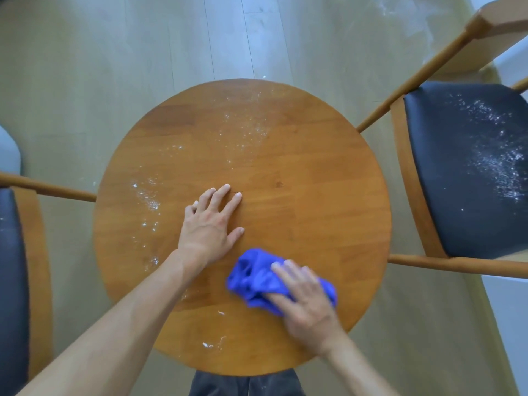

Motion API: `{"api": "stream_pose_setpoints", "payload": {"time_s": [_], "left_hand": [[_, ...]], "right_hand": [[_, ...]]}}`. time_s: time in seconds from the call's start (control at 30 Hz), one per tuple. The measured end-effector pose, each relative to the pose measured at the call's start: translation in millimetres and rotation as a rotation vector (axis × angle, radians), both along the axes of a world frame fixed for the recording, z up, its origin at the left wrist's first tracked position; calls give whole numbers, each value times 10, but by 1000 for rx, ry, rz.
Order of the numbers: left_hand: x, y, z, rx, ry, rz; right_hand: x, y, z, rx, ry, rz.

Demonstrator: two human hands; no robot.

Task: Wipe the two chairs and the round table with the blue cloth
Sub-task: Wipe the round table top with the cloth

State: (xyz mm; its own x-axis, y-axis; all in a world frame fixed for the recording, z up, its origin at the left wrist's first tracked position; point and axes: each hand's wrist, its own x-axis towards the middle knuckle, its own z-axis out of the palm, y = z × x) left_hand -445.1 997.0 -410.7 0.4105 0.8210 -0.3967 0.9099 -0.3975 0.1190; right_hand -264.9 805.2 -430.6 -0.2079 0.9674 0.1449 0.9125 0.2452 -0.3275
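A round wooden table fills the middle of the view, with white powder scattered over its left and far parts. My left hand lies flat on the tabletop near its centre, fingers spread. My right hand presses a crumpled blue cloth onto the table's near right part, fingers laid over the cloth. To the right stands a wooden chair with a dark seat dusted with white powder. Another dark-seated chair shows at the left edge.
Pale wood-look floor surrounds the table, with white powder smears at the far right. Chair rails reach toward the table on both sides. My dark trousers show below the table's near edge.
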Motion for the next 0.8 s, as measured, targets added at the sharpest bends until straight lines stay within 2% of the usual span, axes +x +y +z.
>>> {"api": "stream_pose_setpoints", "payload": {"time_s": [0.07,0.13,0.2,0.27,0.33,0.47,0.53,0.6,0.63,0.7,0.8], "left_hand": [[-3,-8,-8,-4,13,-3],[-2,-28,-19,-6,9,0],[-7,-23,-31,-7,-6,12],[-9,-8,-30,-16,-19,18],[-2,-6,-25,-25,-24,22],[-23,2,-5,-50,-96,68],[-69,20,3,-89,-206,104],[-107,22,33,-142,-341,165],[-110,-2,58,-148,-394,194],[-74,-92,112,-118,-464,262],[102,-202,174,-80,-518,303]], "right_hand": [[670,250,7,-1,-67,-189],[1127,513,44,-43,-72,-505],[1175,753,92,-56,2,-844],[858,894,89,-21,46,-1065],[331,859,73,16,50,-1061],[-773,320,-3,-32,-5,-522],[-863,172,-46,-59,3,-328],[-689,229,-63,-65,-3,-262],[-586,308,-44,-59,-22,-284],[-436,573,9,-85,-22,-484],[-445,1138,162,-197,200,-856]]}}
